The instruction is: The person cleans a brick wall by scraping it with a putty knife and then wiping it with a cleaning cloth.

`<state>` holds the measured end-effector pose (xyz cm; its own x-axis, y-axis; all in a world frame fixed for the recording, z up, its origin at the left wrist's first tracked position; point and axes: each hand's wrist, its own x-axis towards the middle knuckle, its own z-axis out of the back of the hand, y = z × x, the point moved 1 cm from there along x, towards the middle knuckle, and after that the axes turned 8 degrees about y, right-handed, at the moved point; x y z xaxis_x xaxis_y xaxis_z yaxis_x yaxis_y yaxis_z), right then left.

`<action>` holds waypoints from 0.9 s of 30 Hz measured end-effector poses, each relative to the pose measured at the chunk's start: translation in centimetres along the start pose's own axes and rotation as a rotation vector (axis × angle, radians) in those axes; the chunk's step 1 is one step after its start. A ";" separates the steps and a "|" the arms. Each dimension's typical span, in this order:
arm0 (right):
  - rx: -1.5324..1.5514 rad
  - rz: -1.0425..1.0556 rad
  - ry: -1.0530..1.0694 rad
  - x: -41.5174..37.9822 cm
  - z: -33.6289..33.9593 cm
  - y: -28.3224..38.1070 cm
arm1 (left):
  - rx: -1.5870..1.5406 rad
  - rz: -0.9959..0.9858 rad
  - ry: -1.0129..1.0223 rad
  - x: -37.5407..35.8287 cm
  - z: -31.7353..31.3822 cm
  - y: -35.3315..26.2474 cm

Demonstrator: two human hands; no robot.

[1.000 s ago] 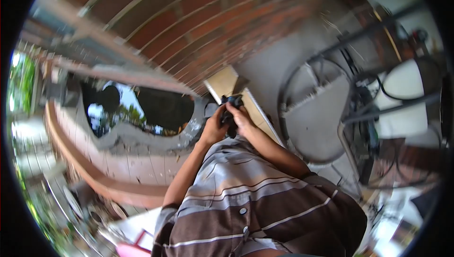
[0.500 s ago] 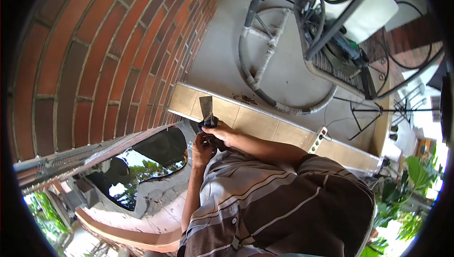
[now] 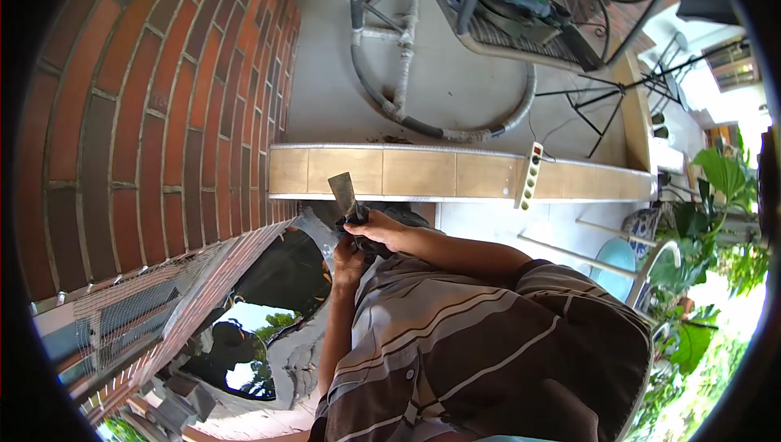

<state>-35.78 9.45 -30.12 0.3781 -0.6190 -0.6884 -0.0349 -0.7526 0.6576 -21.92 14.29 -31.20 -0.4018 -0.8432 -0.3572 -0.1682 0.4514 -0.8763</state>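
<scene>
A scraper with a flat, flared metal blade [image 3: 342, 190] points up and away from the body, over the tiled ledge's near edge. My right hand [image 3: 376, 229] is closed around its dark handle. Just below, my left hand [image 3: 348, 256] has its fingers bent against dark material at the handle's lower end; what exactly it grips is hidden. The two hands are close together in front of the striped shirt [image 3: 464, 320]. Beneath and left of them lies a dark, reflective pool of water [image 3: 285, 275] with a rough grey rim.
A brick wall [image 3: 163, 117] rises at left. The tan tiled ledge [image 3: 415, 172] crosses ahead, with a power strip [image 3: 530, 178] on it. Beyond stands a metal frame chair [image 3: 488, 47] with a round base. Plants [image 3: 691, 222] and a pale blue round object [image 3: 616, 267] are at right.
The view has turned and shifted, so the ledge now lies nearly level and the chair sits further left and higher. Both hands remain together at the scraper, whose blade tilts slightly more left.
</scene>
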 end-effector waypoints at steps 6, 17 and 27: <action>0.010 -0.044 -0.067 -3.9 -0.7 -2.6 | -0.134 0.039 0.105 -2.9 -1.6 1.6; -0.135 0.059 -0.007 -4.0 0.2 -5.6 | -0.294 0.206 0.073 -3.9 -2.9 0.2; 0.279 0.041 0.175 -8.1 3.0 -4.0 | 0.266 -0.059 0.015 -3.1 -5.3 1.0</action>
<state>-41.46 16.76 -28.11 0.5232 -0.6206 -0.5840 -0.2961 -0.7750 0.5583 -25.61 18.86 -29.25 -0.4122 -0.8605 -0.2995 0.0495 0.3071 -0.9504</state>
